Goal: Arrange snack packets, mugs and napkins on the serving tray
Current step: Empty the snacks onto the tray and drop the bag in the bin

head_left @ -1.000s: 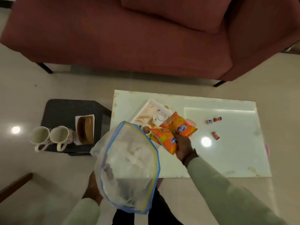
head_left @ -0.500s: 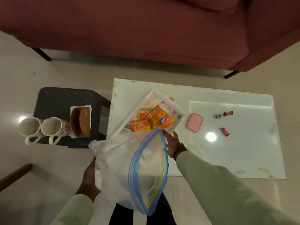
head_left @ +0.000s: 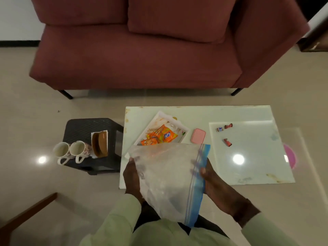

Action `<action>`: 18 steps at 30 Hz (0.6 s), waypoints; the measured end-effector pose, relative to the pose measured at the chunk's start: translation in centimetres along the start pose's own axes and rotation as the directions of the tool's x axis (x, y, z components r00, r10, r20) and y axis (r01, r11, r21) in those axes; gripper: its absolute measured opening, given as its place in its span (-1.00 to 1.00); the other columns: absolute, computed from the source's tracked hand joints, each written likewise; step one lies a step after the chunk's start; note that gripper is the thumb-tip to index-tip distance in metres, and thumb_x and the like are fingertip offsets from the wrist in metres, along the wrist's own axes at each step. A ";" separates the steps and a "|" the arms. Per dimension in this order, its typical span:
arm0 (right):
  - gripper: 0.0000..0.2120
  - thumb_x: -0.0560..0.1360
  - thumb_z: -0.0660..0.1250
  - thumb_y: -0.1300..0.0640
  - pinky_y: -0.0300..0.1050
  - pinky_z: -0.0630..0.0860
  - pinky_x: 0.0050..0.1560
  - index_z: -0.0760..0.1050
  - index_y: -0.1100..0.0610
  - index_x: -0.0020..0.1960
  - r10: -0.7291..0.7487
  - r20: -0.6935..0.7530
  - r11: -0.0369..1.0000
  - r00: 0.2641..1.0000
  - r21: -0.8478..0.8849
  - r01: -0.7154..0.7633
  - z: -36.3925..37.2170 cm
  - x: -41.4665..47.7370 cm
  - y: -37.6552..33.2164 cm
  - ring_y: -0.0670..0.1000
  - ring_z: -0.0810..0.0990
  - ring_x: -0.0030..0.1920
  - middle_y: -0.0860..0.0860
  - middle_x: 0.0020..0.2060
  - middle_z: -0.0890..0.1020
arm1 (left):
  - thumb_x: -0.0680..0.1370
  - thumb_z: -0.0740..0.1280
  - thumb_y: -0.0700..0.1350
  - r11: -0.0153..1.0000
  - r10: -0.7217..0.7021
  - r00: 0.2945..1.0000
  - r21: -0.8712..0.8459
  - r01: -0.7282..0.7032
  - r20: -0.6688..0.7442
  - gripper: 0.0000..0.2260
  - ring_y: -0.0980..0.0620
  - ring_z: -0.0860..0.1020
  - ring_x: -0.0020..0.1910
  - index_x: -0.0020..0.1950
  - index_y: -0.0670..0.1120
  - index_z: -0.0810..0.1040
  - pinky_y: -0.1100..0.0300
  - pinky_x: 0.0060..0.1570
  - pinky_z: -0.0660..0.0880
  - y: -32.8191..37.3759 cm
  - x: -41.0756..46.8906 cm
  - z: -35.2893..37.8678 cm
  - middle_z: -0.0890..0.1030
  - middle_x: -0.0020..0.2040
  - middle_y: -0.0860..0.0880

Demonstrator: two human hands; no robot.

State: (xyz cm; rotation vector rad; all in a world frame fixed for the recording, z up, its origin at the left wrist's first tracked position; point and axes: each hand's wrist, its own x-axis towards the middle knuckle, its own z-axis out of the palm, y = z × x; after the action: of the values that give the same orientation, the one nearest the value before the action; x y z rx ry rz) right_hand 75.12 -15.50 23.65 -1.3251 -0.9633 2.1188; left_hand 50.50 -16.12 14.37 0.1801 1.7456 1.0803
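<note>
Both hands hold a clear zip bag (head_left: 168,178) over the near edge of the pale tabletop (head_left: 248,166): the left hand (head_left: 131,176) grips its left side, the right hand (head_left: 214,185) its blue zip strip. Orange snack packets (head_left: 159,136) lie in the white tray (head_left: 184,129). Two mugs (head_left: 71,150) and a napkin holder (head_left: 100,145) stand on a dark stool (head_left: 83,126).
</note>
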 end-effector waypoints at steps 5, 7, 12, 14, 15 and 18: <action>0.03 0.24 0.62 -0.12 -0.11 0.39 0.40 0.01 -0.43 0.46 -0.089 -0.151 0.953 0.984 -0.300 0.040 0.7 -1.8 -2.0 -0.24 0.30 0.43 -0.37 0.43 0.28 | 0.61 0.17 0.17 0.995 0.065 0.994 -0.077 -0.058 0.092 -0.53 -0.16 0.45 0.35 0.40 -0.09 0.43 -0.11 0.39 0.35 0.9 -5.4 3.9 0.52 0.32 -0.15; 0.01 0.35 0.57 0.05 -0.03 0.32 0.43 -0.04 -0.26 0.54 -0.167 -0.295 0.893 0.941 -0.451 0.018 1.0 -1.7 -2.2 -0.15 0.26 0.41 -0.30 0.37 0.28 | 0.53 0.20 0.26 0.996 0.032 0.980 -0.093 -0.014 0.194 -0.41 -0.08 0.41 0.40 0.46 -0.04 0.36 -0.08 0.44 0.29 1.5 -7.1 5.2 0.45 0.42 -0.07; -0.58 0.51 0.38 0.25 0.11 0.64 -0.16 0.46 0.00 0.32 -0.219 -0.515 0.920 0.829 -0.392 -0.001 -0.1 -2.4 -1.8 0.04 0.73 -0.16 0.02 -0.04 0.72 | 0.66 0.14 0.02 0.976 0.216 0.915 -0.078 -0.202 0.341 -0.67 -0.19 0.49 0.32 0.36 -0.06 0.47 -0.21 0.36 0.37 3.3 -8.2 6.6 0.55 0.30 -0.16; -0.74 0.52 0.37 0.22 -0.06 0.63 -0.30 0.54 0.05 0.20 -0.246 -0.553 0.910 0.796 -0.414 -0.007 -1.1 -3.1 -1.8 0.02 0.73 -0.28 0.01 -0.15 0.74 | 0.64 0.21 -0.06 0.945 0.324 0.919 -0.020 -0.328 0.224 -0.80 -0.19 0.48 0.29 0.24 0.01 0.49 -0.23 0.34 0.38 3.6 -7.8 6.4 0.53 0.28 -0.16; -0.78 0.53 0.36 0.23 -0.18 0.60 -0.35 0.55 0.09 0.17 -0.264 -0.564 0.897 0.782 -0.442 -0.015 -1.7 -3.7 -1.7 0.03 0.72 -0.31 0.01 -0.15 0.74 | 0.62 0.23 -0.10 0.924 0.376 0.913 0.005 -0.382 0.161 -0.82 -0.16 0.47 0.29 0.22 0.04 0.46 -0.22 0.33 0.40 3.8 -7.6 6.2 0.50 0.29 -0.14; -0.77 0.56 0.24 0.35 -0.39 0.48 -0.35 0.58 0.18 0.13 -0.315 -0.578 0.856 0.753 -0.516 -0.038 -3.6 -5.4 -1.2 0.05 0.70 -0.36 0.03 -0.14 0.72 | 0.55 0.31 -0.01 0.718 0.643 0.720 0.121 -0.685 0.262 -0.60 0.12 0.40 0.33 0.36 0.14 0.32 0.03 0.33 0.42 4.5 -7.8 6.1 0.39 0.36 0.05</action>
State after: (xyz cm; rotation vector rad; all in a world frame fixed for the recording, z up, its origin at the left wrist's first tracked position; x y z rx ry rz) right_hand 80.74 -17.28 26.59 -1.9739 -1.2756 1.1372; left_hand 57.49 -14.44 22.50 1.1008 1.6298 1.3176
